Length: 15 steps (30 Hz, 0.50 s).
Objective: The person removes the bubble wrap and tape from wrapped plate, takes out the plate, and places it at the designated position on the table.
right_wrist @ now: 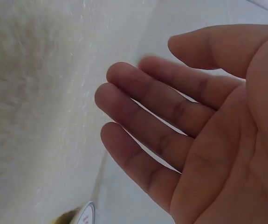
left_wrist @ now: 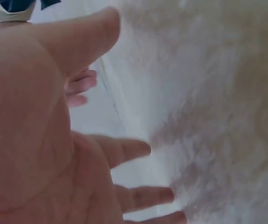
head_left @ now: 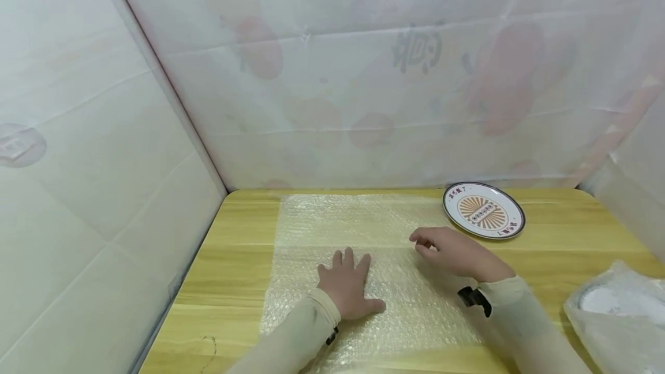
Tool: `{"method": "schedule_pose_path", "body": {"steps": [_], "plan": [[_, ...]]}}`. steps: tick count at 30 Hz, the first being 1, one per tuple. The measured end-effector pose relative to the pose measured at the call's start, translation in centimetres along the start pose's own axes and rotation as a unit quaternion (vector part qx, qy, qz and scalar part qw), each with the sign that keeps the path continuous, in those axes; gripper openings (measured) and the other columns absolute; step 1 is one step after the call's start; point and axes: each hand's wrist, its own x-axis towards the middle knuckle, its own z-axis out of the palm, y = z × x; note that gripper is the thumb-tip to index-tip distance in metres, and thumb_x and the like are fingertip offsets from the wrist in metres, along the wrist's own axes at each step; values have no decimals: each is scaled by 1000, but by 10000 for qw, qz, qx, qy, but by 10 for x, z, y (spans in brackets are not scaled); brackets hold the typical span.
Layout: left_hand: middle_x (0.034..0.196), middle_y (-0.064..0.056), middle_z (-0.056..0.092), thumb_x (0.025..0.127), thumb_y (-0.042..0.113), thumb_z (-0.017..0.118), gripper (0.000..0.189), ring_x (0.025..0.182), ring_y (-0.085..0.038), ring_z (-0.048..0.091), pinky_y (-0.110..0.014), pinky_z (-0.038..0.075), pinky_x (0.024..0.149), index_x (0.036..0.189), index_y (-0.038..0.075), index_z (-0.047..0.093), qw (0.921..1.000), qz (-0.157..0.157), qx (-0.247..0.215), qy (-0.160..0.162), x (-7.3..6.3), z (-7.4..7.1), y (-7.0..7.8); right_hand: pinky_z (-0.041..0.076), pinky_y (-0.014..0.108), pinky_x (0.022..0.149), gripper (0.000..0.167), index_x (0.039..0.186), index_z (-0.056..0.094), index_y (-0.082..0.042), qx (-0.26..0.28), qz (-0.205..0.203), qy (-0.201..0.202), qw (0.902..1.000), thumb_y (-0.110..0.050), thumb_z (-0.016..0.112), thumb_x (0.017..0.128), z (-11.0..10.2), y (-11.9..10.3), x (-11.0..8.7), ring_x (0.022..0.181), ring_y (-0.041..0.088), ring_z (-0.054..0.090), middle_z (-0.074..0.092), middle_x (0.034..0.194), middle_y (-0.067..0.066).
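A sheet of clear bubble wrap (head_left: 322,221) lies spread flat over the middle of the table. My left hand (head_left: 347,287) is over its centre with fingers spread, the fingertips close to the film in the left wrist view. To the right, my right hand (head_left: 457,250) hovers above the sheet with loosely bent fingers and nothing in them; its bare palm (right_wrist: 227,154) shows in the right wrist view. Beyond that hand, a round white plate (head_left: 484,210) with a dark rim and an orange sunburst print overlaps the sheet's far right corner.
At the right front edge sits a bundle (head_left: 618,310) in translucent wrapping, with something white and round inside. The yellow wood-grain table (head_left: 228,258) meets white sheet walls (head_left: 322,85) at the back and left.
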Motion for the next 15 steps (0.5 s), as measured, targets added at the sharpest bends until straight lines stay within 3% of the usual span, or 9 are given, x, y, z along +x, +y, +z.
{"method": "schedule_pose_path", "body": {"steps": [6, 15], "plan": [[162, -18, 39, 75, 84, 68, 108, 146, -42, 39, -70, 45, 101, 159, 21, 41, 9994, -304, 117, 135, 4, 0, -12, 57, 40, 84, 31, 134, 63, -8, 29, 275, -4, 9996, -19, 53, 107, 0, -5, 2, 99, 13, 68, 73, 107, -2], [159, -20, 40, 74, 76, 76, 107, 144, -43, 41, -68, 49, 96, 157, 17, 44, 9998, -111, -98, 105, 4, -7, -42, 56, 39, 82, 40, 143, 54, -3, -24, 521, 56, 9986, -19, 55, 106, -1, -1, -6, 96, 12, 67, 71, 106, -4]]}}
